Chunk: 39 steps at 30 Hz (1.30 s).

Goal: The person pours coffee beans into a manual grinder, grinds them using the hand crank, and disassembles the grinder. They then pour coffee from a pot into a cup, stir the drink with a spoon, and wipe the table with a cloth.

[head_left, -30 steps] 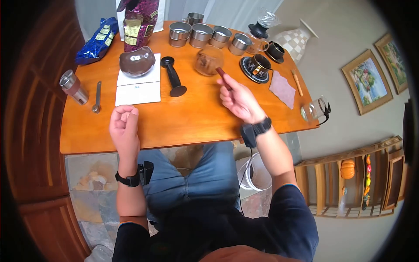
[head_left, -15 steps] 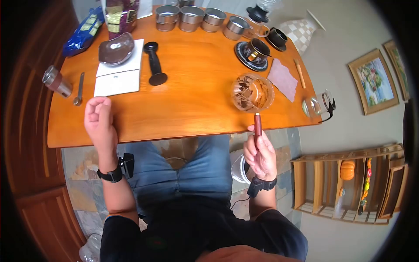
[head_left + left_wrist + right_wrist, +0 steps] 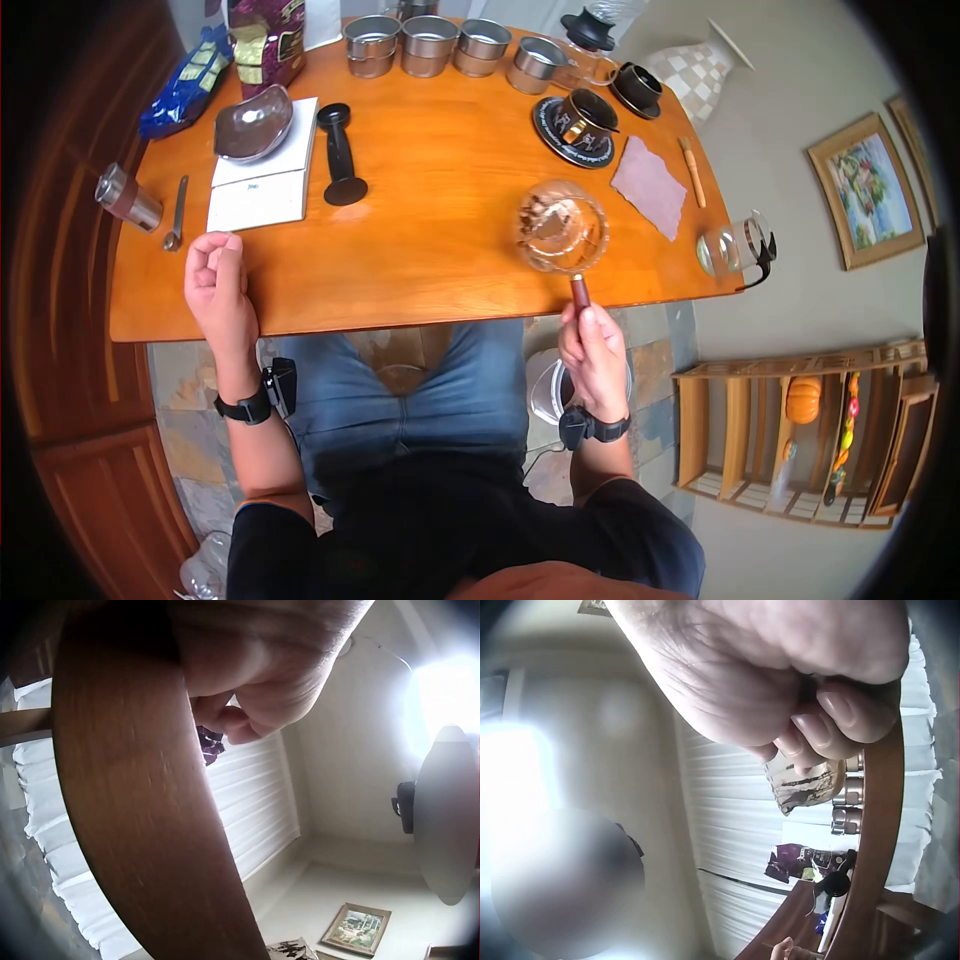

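Observation:
My right hand [image 3: 597, 362] grips the reddish-brown handle of a clear glass pot [image 3: 603, 228] at the table's front edge. The pot's mouth faces up toward the head view, and brown bits cling to its inner left side. In the right wrist view, curled fingers [image 3: 832, 720] wrap the handle, and the brown-streaked glass shows beyond them. My left hand [image 3: 215, 290] rests at the front left edge of the table, loosely curled, holding nothing. Nearest to it are a metal measuring spoon [image 3: 176, 215] and a white scale [image 3: 258, 202] bearing a dark dish [image 3: 253, 125].
A black tamper-like tool [image 3: 340, 155] lies beside the scale. Metal cups [image 3: 425, 50] line the back. At right are a black cup [image 3: 583, 118] on a saucer, a pink cloth [image 3: 650, 188] and a glass carafe [image 3: 735, 250] by the edge. A grinder [image 3: 130, 198] stands left.
My right hand has drawn the glass pot from mid-table toward the front right edge, and its handle now points at me. The head view shifted; my left hand stays at the table edge.

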Available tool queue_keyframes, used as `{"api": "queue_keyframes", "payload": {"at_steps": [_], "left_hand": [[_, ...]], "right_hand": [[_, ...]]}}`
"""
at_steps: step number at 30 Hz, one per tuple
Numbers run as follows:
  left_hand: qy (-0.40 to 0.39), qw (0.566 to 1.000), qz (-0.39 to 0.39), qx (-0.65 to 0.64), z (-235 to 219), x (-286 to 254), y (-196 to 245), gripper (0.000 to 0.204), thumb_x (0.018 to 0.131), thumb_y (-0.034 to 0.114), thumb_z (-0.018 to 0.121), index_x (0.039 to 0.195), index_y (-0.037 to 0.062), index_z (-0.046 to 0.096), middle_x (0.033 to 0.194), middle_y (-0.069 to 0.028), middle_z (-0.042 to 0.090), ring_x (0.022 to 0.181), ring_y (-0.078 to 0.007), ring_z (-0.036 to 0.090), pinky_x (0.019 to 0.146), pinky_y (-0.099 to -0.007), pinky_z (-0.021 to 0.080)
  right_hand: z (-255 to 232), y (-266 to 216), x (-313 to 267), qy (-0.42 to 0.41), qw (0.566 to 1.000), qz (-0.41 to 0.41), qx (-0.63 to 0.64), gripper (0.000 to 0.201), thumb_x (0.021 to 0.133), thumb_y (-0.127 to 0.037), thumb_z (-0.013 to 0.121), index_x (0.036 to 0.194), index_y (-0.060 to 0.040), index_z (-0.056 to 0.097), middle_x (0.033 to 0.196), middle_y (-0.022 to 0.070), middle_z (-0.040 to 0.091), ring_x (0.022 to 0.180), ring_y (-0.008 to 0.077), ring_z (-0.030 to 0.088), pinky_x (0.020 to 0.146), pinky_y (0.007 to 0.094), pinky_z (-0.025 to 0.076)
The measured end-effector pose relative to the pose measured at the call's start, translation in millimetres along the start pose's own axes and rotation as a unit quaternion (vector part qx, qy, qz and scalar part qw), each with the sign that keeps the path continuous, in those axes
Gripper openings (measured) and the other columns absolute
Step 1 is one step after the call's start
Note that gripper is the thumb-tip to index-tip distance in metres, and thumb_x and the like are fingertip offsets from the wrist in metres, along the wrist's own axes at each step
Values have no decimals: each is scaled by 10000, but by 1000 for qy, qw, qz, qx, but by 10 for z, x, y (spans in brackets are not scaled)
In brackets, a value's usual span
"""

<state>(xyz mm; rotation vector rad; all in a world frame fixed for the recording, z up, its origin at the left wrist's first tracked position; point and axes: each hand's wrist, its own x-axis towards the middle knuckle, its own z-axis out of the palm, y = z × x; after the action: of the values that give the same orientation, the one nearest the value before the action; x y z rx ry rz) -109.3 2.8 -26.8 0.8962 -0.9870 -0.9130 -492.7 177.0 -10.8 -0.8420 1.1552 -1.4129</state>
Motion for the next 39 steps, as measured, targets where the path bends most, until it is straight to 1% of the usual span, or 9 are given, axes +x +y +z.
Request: {"api": "queue_keyframes", "payload": {"at_steps": [4,6,11,12,20,26,29,36,39], "left_hand": [[-6,1000,-3,12,-30,4,-16,58,1002,47,632,1044,45,591,688,115,420,567,20,295,504,-183,195],[-12,1000,-8,9,3,9,-18,58,999,51,640,1035,46,595,689,116,419,563,22,290,500,-182,188],[14,999,-18,22,8,-5,-1,46,998,49,644,1009,56,600,699,128,412,567,35,283,498,-175,175],[-8,999,-14,33,-49,-2,-23,62,1005,71,635,1054,62,599,684,116,395,566,18,295,509,-194,191],[9,1000,-5,28,18,-19,20,45,1007,61,623,1048,50,608,708,117,411,574,16,289,512,-191,188],[9,999,-16,33,36,-22,23,55,1003,67,639,1047,61,606,708,126,408,585,23,297,515,-186,199],[-15,999,19,29,58,-26,41,47,1004,67,641,1042,61,614,704,129,409,582,26,294,514,-183,197],[15,1000,-3,21,34,-18,-1,59,1004,66,637,1058,62,612,685,127,403,575,24,288,512,-189,190],[2,1000,-3,23,68,-23,7,63,1004,65,635,1059,60,605,695,125,409,576,25,285,509,-187,189]], "right_hand": [[112,-100,123,32,999,-14,17,288,1106,-313,490,1081,-39,578,627,-61,390,522,34,313,482,215,232],[245,-88,181,-4,998,-29,52,270,1103,-292,501,1079,-34,575,627,-60,386,522,40,316,488,222,244],[259,86,12,-67,995,33,63,289,1087,-301,527,1056,-15,559,625,-46,390,511,47,316,472,224,238],[217,86,-61,-42,996,48,55,295,1077,-310,547,1048,-17,563,625,-44,396,505,47,311,472,222,235],[-50,-52,-43,69,995,-48,46,272,1101,-281,502,1054,-19,562,619,-44,401,507,46,315,473,231,236],[168,24,-45,-3,998,-12,54,303,1101,-316,498,1043,-23,549,609,-44,394,500,52,325,471,223,260],[-15,86,-179,23,999,-7,38,310,1089,-328,527,1040,-23,553,602,-49,387,485,47,303,456,223,235],[-91,-203,26,97,990,-100,11,295,1108,-310,483,1068,-28,557,608,-60,360,504,45,295,470,224,231],[76,-163,78,36,993,-102,51,271,1100,-287,510,1046,-26,565,626,-51,399,514,46,321,472,227,247]]}}
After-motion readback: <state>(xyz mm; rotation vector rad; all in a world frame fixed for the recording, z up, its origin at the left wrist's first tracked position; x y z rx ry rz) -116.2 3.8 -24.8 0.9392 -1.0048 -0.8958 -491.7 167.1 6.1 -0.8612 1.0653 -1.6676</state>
